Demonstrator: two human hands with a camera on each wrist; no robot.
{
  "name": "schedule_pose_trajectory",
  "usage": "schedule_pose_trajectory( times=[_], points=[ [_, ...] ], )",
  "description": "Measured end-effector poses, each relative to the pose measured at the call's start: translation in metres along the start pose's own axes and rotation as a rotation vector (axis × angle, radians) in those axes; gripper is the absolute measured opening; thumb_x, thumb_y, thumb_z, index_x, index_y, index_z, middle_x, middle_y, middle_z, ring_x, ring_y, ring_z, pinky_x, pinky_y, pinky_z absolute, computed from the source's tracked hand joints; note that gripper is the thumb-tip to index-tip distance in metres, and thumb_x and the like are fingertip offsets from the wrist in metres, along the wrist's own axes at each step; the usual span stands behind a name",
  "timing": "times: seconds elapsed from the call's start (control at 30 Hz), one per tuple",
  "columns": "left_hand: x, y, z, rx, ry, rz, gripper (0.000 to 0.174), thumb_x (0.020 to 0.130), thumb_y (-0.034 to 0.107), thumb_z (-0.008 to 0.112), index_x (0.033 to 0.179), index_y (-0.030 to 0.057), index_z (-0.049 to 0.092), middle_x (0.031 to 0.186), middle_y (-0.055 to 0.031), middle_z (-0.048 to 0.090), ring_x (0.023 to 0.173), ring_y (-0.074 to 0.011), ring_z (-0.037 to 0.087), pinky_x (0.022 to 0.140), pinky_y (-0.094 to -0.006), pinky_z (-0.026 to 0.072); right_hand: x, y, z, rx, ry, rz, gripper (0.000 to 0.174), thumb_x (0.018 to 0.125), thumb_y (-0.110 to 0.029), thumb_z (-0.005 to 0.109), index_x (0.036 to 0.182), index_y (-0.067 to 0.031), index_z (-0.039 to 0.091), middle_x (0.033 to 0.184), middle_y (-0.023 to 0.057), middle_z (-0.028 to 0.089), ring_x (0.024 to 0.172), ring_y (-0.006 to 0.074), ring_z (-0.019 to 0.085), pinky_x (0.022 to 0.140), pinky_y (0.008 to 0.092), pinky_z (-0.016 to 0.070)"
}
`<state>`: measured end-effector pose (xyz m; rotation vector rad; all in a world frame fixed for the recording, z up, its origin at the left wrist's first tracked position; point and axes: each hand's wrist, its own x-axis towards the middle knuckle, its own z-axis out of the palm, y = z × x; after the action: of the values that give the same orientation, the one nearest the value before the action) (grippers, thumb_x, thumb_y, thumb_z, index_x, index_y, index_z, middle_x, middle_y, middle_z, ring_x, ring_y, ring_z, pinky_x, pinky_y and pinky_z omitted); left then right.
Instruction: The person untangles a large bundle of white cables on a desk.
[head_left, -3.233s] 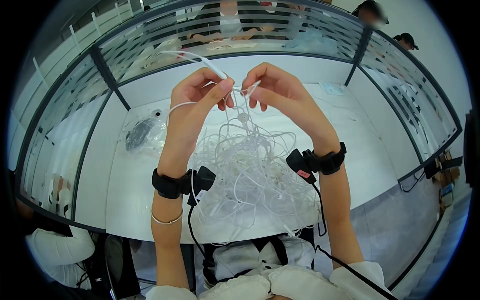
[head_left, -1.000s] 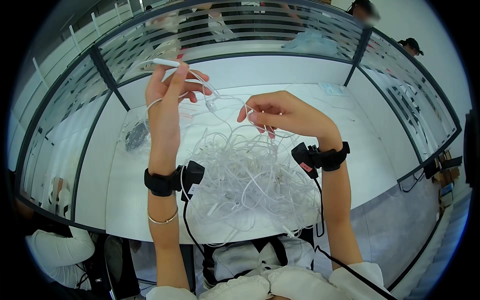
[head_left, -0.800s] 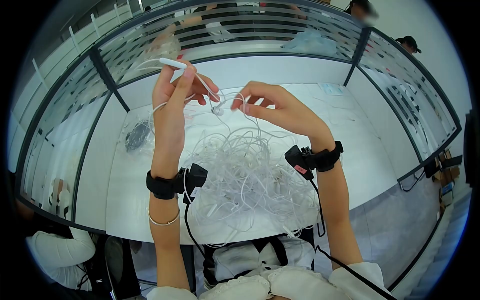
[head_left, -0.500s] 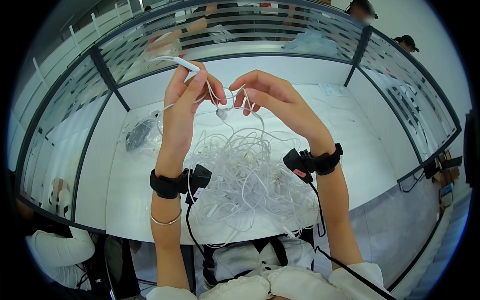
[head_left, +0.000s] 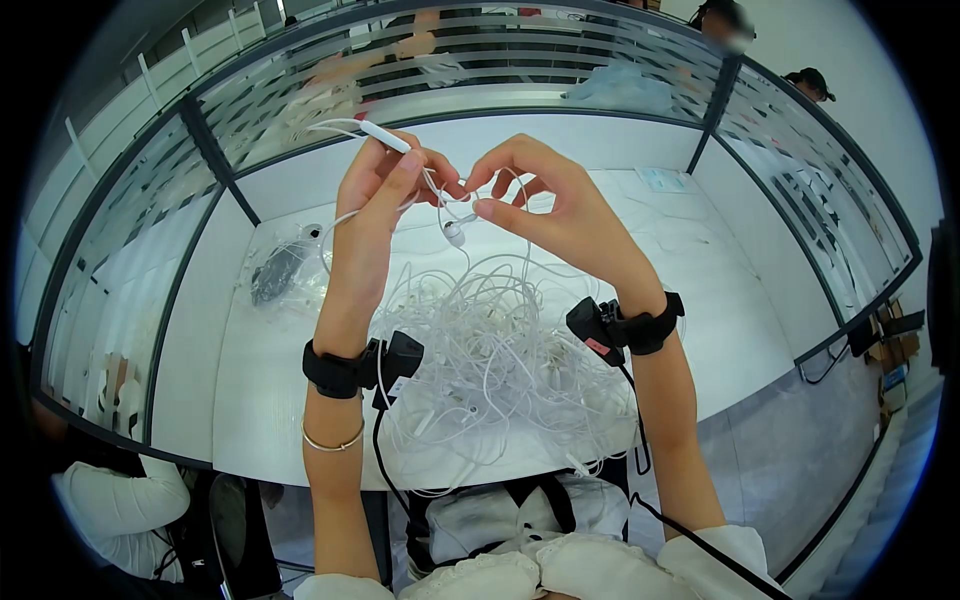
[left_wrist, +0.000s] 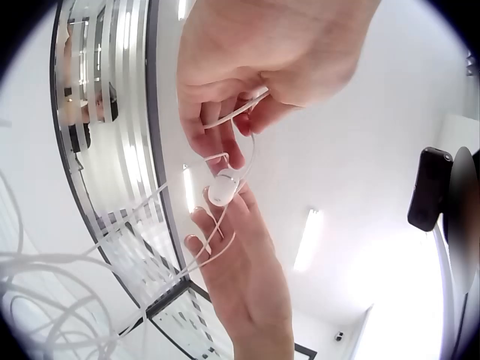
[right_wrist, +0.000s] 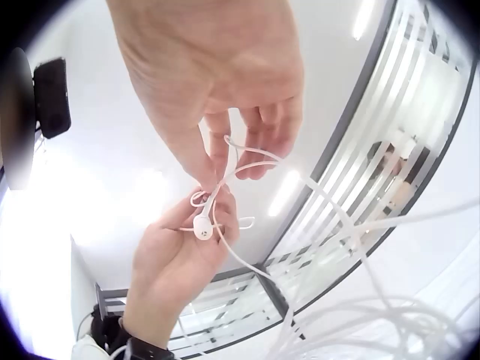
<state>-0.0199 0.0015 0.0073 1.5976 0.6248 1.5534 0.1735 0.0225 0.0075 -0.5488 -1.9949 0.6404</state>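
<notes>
Raised over the desk, the left hand pinches a white cable with a slim white inline piece between thumb and fingers. Close beside it on the right, the right hand pinches a thin strand between thumb and index finger. A white earbud hangs just below the fingertips of both hands; in the right wrist view the earbud lies near the pinched strand. Under the hands spreads a large tangled heap of white cables, and strands run up from it to the hands.
A clear plastic bag with something dark lies on the desk at the left. Partition panels surround the desk's back and sides. A pale sheet lies at the back right. People are visible beyond the partition.
Both hands have risen and come closer together, the left moving right. The right hand's fingers now meet the strand near the left fingertips, and the earbud shows more clearly beneath.
</notes>
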Motion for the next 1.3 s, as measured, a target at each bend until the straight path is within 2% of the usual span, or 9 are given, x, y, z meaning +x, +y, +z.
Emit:
schedule_pose_trajectory(
  times=[0.23,0.33,0.43,0.53,0.63,0.83,1.03,1.23,1.3],
  points=[
    [-0.001,-0.002,-0.001,0.007,0.062,-0.082,0.02,0.097,0.028,0.047,0.098,0.0084,0.051,0.085,-0.0087,0.064,0.081,-0.0186,0.066,0.068,-0.0301,0.0527,-0.001,0.002,0.0,-0.253,0.063,-0.217,0.013,0.076,-0.012,0.07,0.088,-0.0087,0.064,0.089,0.0021,0.054,0.086,0.0184,0.054,0.075,0.0305,0.0444],
    [-0.001,-0.004,0.0,0.03,0.088,-0.106,0.021,0.097,0.029,0.047,0.098,0.008,0.052,0.086,-0.0088,0.064,0.081,-0.0176,0.065,0.069,-0.0301,0.0545,-0.001,0.002,0.001,-0.269,0.028,-0.175,0.01,0.076,-0.012,0.07,0.084,-0.0083,0.066,0.087,0.0027,0.054,0.085,0.0199,0.054,0.076,0.0316,0.0439],
    [-0.002,-0.003,-0.001,0.02,0.06,-0.142,0.015,0.097,0.022,0.047,0.102,0.0081,0.05,0.088,-0.0077,0.062,0.086,-0.016,0.063,0.072,-0.0302,0.0544,-0.001,0.003,-0.001,-0.332,-0.027,-0.168,0.008,0.076,-0.012,0.069,0.083,-0.0085,0.067,0.083,0.0021,0.057,0.083,0.0204,0.055,0.076,0.0322,0.0436],
    [-0.001,-0.007,-0.001,0.031,0.077,-0.135,0.022,0.097,0.029,0.047,0.098,0.0075,0.052,0.087,-0.0088,0.063,0.082,-0.0174,0.065,0.071,-0.0308,0.0552,-0.001,0.004,0.0,-0.364,-0.044,-0.175,0.007,0.077,-0.012,0.068,0.084,-0.0099,0.067,0.079,0.0012,0.058,0.082,0.0205,0.056,0.075,0.0326,0.0432],
    [-0.001,-0.009,-0.002,-0.003,0.071,-0.161,0.022,0.097,0.028,0.047,0.098,0.0071,0.051,0.088,-0.0091,0.063,0.084,-0.0179,0.065,0.072,-0.031,0.0553,-0.003,0.005,0.0,-0.44,-0.042,-0.184,0.006,0.077,-0.011,0.066,0.084,-0.0106,0.064,0.078,0.0011,0.059,0.079,0.0204,0.056,0.074,0.0324,0.0432],
    [-0.001,-0.011,-0.003,-0.056,0.071,-0.208,0.016,0.097,0.022,0.046,0.101,0.0074,0.051,0.09,-0.0089,0.063,0.082,-0.0176,0.065,0.072,-0.0297,0.0536,-0.005,0.006,0.001,-0.472,-0.029,-0.199,0.006,0.078,-0.01,0.064,0.083,-0.01,0.061,0.079,0.0023,0.061,0.074,0.0209,0.057,0.071,0.0323,0.0438],
    [-0.003,-0.006,-0.004,-0.078,0.092,-0.238,0.016,0.096,0.023,0.048,0.102,0.0084,0.05,0.089,-0.0097,0.063,0.07,-0.0167,0.064,0.061,-0.0252,0.0487,-0.004,-0.001,0.003,-0.296,0.059,-0.093,0.009,0.08,-0.007,0.063,0.089,-0.0084,0.06,0.077,0.0042,0.061,0.07,0.0186,0.06,0.063,0.0296,0.0475],
    [-0.003,-0.006,0.0,-0.067,0.092,-0.229,0.02,0.096,0.029,0.049,0.096,0.0085,0.048,0.084,-0.0123,0.065,0.062,-0.0174,0.063,0.051,-0.0233,0.0412,-0.003,0.002,0.002,-0.302,0.091,-0.031,0.011,0.085,-0.009,0.062,0.096,-0.0089,0.059,0.081,0.0048,0.061,0.067,0.0184,0.06,0.058,0.0275,0.0471],
    [-0.003,-0.006,0.0,-0.067,0.085,-0.238,0.017,0.096,0.026,0.048,0.1,0.0093,0.048,0.083,-0.0106,0.064,0.059,-0.0158,0.06,0.05,-0.0225,0.0397,-0.002,0.001,0.002,-0.328,0.103,-0.052,0.011,0.085,-0.01,0.062,0.096,-0.0088,0.06,0.081,0.0049,0.061,0.066,0.0186,0.059,0.057,0.0278,0.0463]
  ],
)
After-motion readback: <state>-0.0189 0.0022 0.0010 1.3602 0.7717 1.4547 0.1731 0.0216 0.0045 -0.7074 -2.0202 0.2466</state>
